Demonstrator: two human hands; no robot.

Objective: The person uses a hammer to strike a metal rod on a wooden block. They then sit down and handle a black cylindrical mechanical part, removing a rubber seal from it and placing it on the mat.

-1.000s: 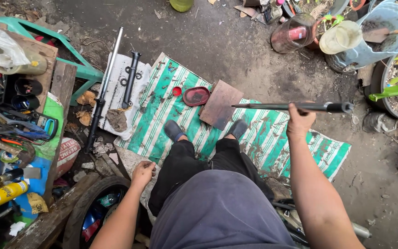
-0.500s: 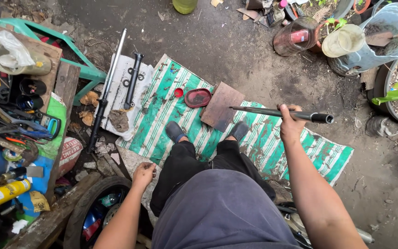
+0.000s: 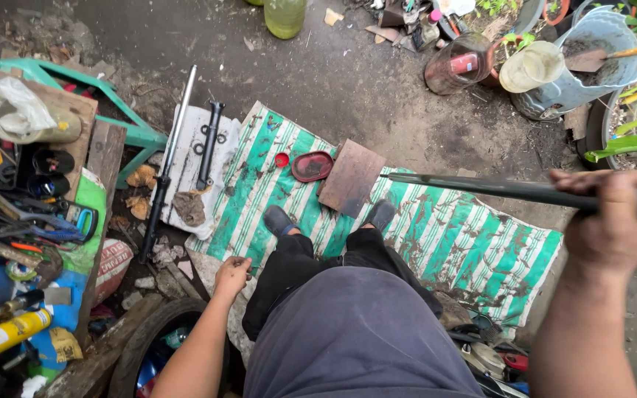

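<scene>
The dark rod (image 3: 510,189) has risen, gripped in the right hand (image 3: 613,221); left hand (image 3: 231,274) loosely curled, empty.

- 2 hands: left hand (image 3: 231,276), right hand (image 3: 617,221)
- 1 long dark tube (image 3: 495,188), gripped in the right hand
- 1 green-striped mat (image 3: 451,243)
- on mat's top edge: 1 red oval tray (image 3: 312,166), 1 small red cap (image 3: 282,160), 1 brown board (image 3: 351,177)
- 2 fork tubes (image 3: 167,166) beside mat's left edge
- 1 yellow spray can (image 3: 5,337)
</scene>
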